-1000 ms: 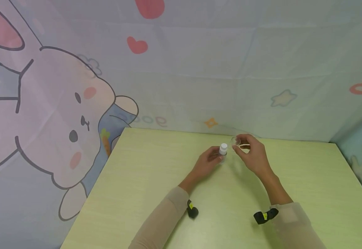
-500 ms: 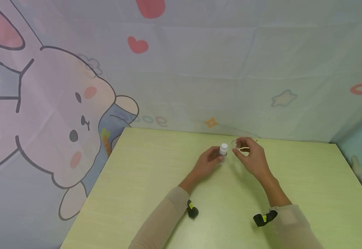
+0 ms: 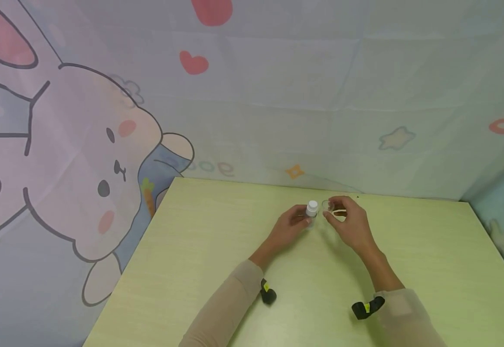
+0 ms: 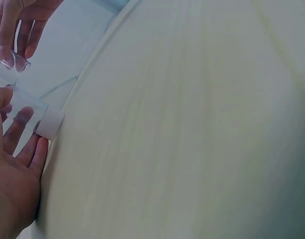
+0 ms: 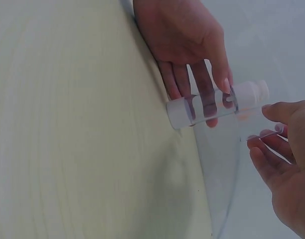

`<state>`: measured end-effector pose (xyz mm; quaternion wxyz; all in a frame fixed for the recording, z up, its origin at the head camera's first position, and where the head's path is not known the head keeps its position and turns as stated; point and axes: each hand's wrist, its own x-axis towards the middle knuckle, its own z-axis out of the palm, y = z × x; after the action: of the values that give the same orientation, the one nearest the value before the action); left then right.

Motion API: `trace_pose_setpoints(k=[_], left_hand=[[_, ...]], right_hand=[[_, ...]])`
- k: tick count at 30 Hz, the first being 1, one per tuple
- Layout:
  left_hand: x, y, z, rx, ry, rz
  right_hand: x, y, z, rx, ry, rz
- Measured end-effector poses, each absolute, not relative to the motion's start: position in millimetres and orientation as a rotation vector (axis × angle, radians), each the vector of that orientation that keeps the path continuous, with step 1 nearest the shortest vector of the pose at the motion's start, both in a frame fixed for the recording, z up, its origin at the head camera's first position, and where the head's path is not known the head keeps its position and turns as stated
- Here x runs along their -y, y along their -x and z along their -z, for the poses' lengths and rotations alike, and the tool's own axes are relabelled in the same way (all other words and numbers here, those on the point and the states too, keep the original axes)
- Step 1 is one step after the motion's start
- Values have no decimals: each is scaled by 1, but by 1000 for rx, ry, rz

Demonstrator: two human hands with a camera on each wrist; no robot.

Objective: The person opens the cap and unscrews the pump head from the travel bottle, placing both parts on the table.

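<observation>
My left hand (image 3: 290, 225) grips a small clear bottle (image 5: 202, 105) with a white top (image 3: 311, 207) and a white base (image 4: 51, 124). The thumb presses one side and the fingers wrap behind; the bottle stands upright, its base close to the table. Right of it, my right hand (image 3: 352, 222) pinches a clear, hollow cap (image 3: 326, 206) between thumb and fingers. This cap is held beside the bottle's white top with a small gap between them. In the left wrist view, the clear cap (image 4: 12, 59) shows at the right hand's fingertips.
The pale yellow-green table (image 3: 208, 231) ends just behind the hands. A printed cloth (image 3: 278, 96) with a rabbit and hearts hangs beyond its back edge. Black wrist straps (image 3: 268, 293) sit on both sleeves.
My right hand has come down slightly with the clear cap, from above the bottle's top level to beside it. The left hand and the bottle stay almost still.
</observation>
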<state>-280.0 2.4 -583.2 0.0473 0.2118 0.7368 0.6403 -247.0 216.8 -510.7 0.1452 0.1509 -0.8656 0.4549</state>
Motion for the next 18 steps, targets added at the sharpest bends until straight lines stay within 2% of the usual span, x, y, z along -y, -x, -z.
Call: trace_pose_setpoints(k=[18], left_hand=[[-2, 281, 585, -2241, -653, -1952]], right_hand=[[-215, 244, 522, 2512, -427, -1350]])
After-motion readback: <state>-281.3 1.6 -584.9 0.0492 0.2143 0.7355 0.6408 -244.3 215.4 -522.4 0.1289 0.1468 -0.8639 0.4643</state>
